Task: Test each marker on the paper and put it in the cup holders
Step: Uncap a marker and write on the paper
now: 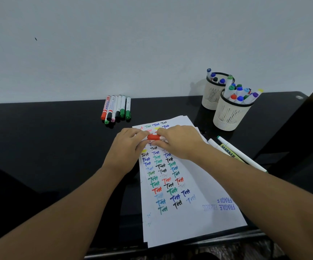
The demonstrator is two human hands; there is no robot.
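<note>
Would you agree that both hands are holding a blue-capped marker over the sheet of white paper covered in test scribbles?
Not quite: the cap is red, not blue. The head view shows the left hand and right hand both holding a red-capped marker over the sheet of white paper covered in test scribbles.

Both arms extended forward, left hand (127, 145) and right hand (178, 141) meeting, fingers pinched

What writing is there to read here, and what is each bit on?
"Test": written many times in several colours on the paper.
"FRAGILE": printed upside down near the paper's right edge; the words beside it are too faint.
"MARKER": on the yellow marker by the right arm.
Red marker label: too small to read.
</note>
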